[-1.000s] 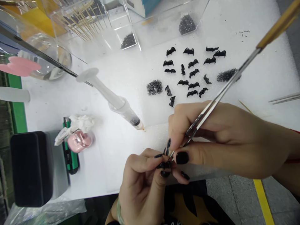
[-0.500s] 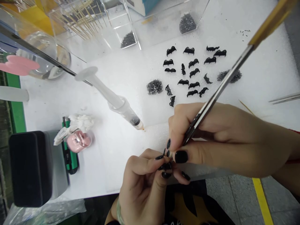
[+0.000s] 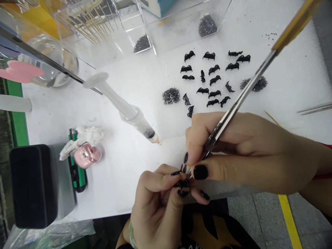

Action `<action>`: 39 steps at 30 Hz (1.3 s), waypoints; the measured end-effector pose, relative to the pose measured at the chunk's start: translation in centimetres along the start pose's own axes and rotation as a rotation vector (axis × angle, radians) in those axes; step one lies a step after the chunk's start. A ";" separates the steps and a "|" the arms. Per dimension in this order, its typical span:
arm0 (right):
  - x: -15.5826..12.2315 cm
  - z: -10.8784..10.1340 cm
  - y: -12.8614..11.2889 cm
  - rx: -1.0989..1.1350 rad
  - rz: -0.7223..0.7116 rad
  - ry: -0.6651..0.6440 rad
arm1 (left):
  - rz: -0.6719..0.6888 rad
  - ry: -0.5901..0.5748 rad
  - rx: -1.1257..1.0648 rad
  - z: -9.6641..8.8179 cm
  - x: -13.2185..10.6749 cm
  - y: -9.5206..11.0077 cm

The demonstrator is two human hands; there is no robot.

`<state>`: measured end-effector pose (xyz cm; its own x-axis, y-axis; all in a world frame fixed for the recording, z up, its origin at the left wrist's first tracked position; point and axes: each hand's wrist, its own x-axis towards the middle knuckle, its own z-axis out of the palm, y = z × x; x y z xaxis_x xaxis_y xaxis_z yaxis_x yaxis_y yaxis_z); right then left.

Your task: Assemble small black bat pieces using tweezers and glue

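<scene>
My left hand (image 3: 160,204) pinches a small black plastic piece (image 3: 181,184) between thumb and fingers near the table's front edge; the fingers cover much of it. My right hand (image 3: 241,152) grips metal tweezers (image 3: 233,107) with a gold-coloured upper end, held like a pen. Their tips come down onto the black piece, partly hidden by my fingers, so I cannot tell whether they pinch anything. Beyond my hands lie several similar black pieces (image 3: 214,93), each with two rounded loops. Beside them are a left heap (image 3: 171,95) and a right heap (image 3: 259,83) of tiny dark bits.
A syringe (image 3: 129,114) lies left of my hands. Farther left are a pink case (image 3: 86,155), a green-handled cutter (image 3: 79,176) and a black box (image 3: 33,186). Clear trays (image 3: 181,27) hold sticks and dark bits at the back. Other tweezers (image 3: 316,108) lie at right.
The gold end of the tweezers has shifted slightly left, and both hands have moved very little. The loose pieces on the table lie as before.
</scene>
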<state>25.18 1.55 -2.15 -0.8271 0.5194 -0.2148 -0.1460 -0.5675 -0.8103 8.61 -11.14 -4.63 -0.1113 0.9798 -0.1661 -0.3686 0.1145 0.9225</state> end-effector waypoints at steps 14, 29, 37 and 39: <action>0.1 0.3 0.4 -0.046 -0.009 0.028 | -0.018 0.062 0.005 0.2 0.3 0.3; -0.7 0.0 0.7 -0.753 -0.638 0.479 | -0.049 -0.059 -0.036 -1.0 0.5 -0.2; 1.1 -2.0 2.8 -1.253 -0.843 0.205 | -0.042 0.005 -0.153 -1.0 1.4 -1.1; 1.4 -2.2 3.0 -1.327 -0.855 0.150 | -0.030 0.014 -0.191 -0.9 1.6 -1.4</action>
<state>24.78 1.99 -6.08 -0.6825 0.4809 0.5504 0.1040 0.8093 -0.5781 8.15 -9.88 -6.47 -0.1094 0.9739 -0.1987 -0.5406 0.1094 0.8342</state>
